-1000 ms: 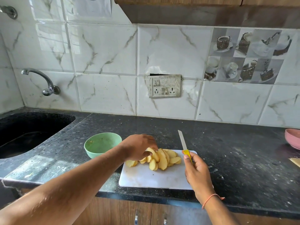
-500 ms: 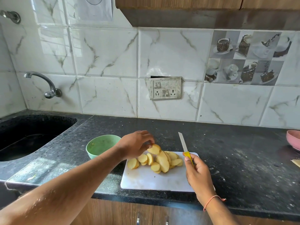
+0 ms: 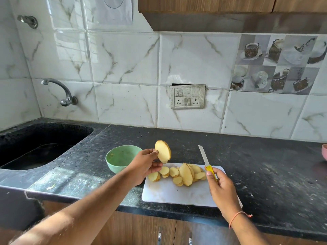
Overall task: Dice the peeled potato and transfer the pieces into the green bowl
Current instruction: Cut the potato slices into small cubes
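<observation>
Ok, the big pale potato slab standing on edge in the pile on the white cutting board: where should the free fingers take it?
Pinch the tall pale potato slab across its flat faces near the top edge, coming from above. It stands higher than the slices around it, so only the top is exposed.

Sink (image 3: 40,147), tap (image 3: 62,92), switchboard (image 3: 187,96)

Black speckled counter (image 3: 247,165) carries white cutting board (image 3: 177,195), green bowl (image 3: 122,159).

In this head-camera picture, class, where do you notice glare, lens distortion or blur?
Head view: window glare on the wall tiles and counter; wide-angle bending curves the tile lines and cabinet edge; the near left forearm is soft, while the potato slice and knife stay sharp.
</observation>
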A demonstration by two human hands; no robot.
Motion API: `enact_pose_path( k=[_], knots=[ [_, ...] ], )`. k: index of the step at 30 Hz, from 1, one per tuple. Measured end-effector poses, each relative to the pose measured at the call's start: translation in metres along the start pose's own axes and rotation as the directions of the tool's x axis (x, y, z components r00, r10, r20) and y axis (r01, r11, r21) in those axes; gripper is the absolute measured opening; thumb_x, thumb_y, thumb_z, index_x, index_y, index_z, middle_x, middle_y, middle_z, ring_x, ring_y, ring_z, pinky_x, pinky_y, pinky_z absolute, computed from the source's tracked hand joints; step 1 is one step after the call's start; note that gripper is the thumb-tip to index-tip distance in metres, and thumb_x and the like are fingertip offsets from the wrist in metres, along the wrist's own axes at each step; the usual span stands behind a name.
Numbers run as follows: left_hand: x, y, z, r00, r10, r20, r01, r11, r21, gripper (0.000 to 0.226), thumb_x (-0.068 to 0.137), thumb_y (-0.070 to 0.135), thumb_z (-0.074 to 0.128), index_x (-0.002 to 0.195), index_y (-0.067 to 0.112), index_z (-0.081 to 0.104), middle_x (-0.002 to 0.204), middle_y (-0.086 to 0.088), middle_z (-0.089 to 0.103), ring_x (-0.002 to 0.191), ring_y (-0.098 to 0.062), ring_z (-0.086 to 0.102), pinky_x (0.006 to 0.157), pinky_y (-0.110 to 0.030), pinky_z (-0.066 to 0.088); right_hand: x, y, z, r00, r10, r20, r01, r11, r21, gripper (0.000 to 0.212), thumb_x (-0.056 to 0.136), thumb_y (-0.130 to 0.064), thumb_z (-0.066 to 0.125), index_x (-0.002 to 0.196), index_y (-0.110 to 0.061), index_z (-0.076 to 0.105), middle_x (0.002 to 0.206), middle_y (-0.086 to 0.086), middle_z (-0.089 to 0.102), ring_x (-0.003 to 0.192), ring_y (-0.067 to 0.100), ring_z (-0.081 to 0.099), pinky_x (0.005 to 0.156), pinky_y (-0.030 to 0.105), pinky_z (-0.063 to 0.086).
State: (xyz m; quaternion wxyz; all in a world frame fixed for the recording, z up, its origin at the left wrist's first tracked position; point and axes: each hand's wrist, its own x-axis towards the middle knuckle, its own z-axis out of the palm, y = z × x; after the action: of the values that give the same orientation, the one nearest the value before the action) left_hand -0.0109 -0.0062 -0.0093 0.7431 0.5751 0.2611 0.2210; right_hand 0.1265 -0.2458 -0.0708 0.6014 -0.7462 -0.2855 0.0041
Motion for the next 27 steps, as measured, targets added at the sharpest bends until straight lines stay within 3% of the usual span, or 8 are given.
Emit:
enact_pose_path(
  k=[4, 6, 8, 10, 14, 17, 23, 27],
  knots=[
    [-0.014, -0.005, -0.013, 1.000, -0.028, 0.008, 0.028, 0.988, -0.153, 0.014, 0.111, 0.017, 0.054, 0.115, 0.009, 0.065, 0.071, -0.004, 0.067, 0.062, -0.017, 0.057, 0.057, -0.029, 0.054, -0.003, 0.000, 0.004, 0.999, -0.038, 0.035, 0.044, 0.980, -0.194, 0.014, 0.101, -0.047, 0.057, 0.111, -0.048, 0.066, 0.083, -0.014, 0.065, 0.075, 0.012, 0.060, 0.067, 0.033, 0.048],
    [-0.020, -0.006, -0.020, 1.000, -0.028, 0.001, 0.028, 0.986, -0.166, 0.016, 0.111, 0.016, 0.054, 0.116, 0.007, 0.066, 0.064, -0.003, 0.062, 0.058, -0.015, 0.054, 0.052, -0.026, 0.051, -0.010, -0.008, 0.008, 0.997, -0.064, 0.050, 0.075, 0.956, -0.284, 0.012, 0.102, -0.045, 0.058, 0.108, -0.050, 0.066, 0.081, -0.013, 0.066, 0.077, 0.008, 0.063, 0.069, 0.031, 0.050],
    [-0.023, -0.008, -0.028, 0.999, -0.032, -0.003, 0.031, 0.988, -0.151, 0.019, 0.111, 0.016, 0.053, 0.120, 0.006, 0.067, 0.065, -0.004, 0.058, 0.056, -0.014, 0.052, 0.049, -0.025, 0.048, -0.021, -0.020, 0.016, 0.990, -0.097, 0.105, 0.130, 0.918, -0.374, 0.014, 0.103, -0.044, 0.055, 0.113, -0.045, 0.066, 0.069, -0.014, 0.065, 0.067, 0.008, 0.061, 0.062, 0.032, 0.050],
    [-0.024, -0.011, -0.036, 0.999, -0.039, -0.011, 0.037, 0.989, -0.140, 0.024, 0.112, 0.017, 0.051, 0.125, 0.004, 0.067, 0.069, -0.006, 0.057, 0.056, -0.013, 0.051, 0.048, -0.024, 0.045, -0.032, -0.034, 0.030, 0.974, -0.110, 0.200, 0.195, 0.857, -0.476, 0.022, 0.104, -0.046, 0.050, 0.122, -0.041, 0.062, 0.074, -0.010, 0.068, 0.070, 0.013, 0.062, 0.062, 0.039, 0.048],
    [-0.027, -0.014, -0.044, 0.997, -0.048, -0.059, 0.037, 0.985, -0.166, 0.025, 0.112, 0.013, 0.048, 0.124, 0.007, 0.069, 0.069, -0.005, 0.055, 0.057, -0.012, 0.045, 0.043, -0.022, 0.036, -0.056, -0.065, 0.067, 0.897, -0.155, 0.415, 0.396, 0.700, -0.594, 0.033, 0.105, -0.041, 0.040, 0.138, -0.040, 0.046, 0.082, -0.004, 0.065, 0.070, 0.018, 0.057, 0.052, 0.030, 0.035],
    [-0.029, -0.012, -0.047, 0.996, -0.039, -0.077, 0.026, 0.986, -0.165, 0.023, 0.112, 0.013, 0.048, 0.122, 0.007, 0.069, 0.067, -0.005, 0.056, 0.056, -0.011, 0.045, 0.043, -0.022, 0.033, -0.067, -0.078, 0.087, 0.865, -0.100, 0.493, 0.433, 0.644, -0.630, 0.046, 0.103, -0.037, 0.039, 0.148, -0.043, 0.034, 0.094, 0.004, 0.071, 0.086, 0.029, 0.066, 0.068, 0.039, 0.051],
    [-0.039, -0.013, -0.052, 1.000, -0.003, -0.024, 0.002, 0.999, -0.042, 0.022, 0.112, 0.013, 0.049, 0.123, 0.013, 0.068, 0.070, -0.006, 0.061, 0.057, -0.012, 0.050, 0.047, -0.022, 0.042, -0.069, -0.076, 0.095, 0.891, -0.040, 0.452, 0.406, 0.514, -0.755, 0.081, 0.099, -0.023, 0.047, 0.161, -0.050, 0.003, 0.100, 0.007, 0.072, 0.097, 0.031, 0.069, 0.078, 0.039, 0.055],
    [-0.040, -0.020, -0.050, 1.000, 0.004, 0.023, -0.006, 0.995, 0.097, 0.025, 0.112, 0.011, 0.049, 0.127, 0.018, 0.067, 0.075, -0.006, 0.067, 0.057, -0.011, 0.056, 0.054, -0.022, 0.049, -0.066, -0.076, 0.091, 0.910, -0.013, 0.415, 0.365, 0.503, -0.784, 0.070, 0.102, -0.025, 0.046, 0.162, -0.040, 0.015, 0.108, 0.007, 0.071, 0.103, 0.030, 0.068, 0.081, 0.039, 0.054]
  ],
)
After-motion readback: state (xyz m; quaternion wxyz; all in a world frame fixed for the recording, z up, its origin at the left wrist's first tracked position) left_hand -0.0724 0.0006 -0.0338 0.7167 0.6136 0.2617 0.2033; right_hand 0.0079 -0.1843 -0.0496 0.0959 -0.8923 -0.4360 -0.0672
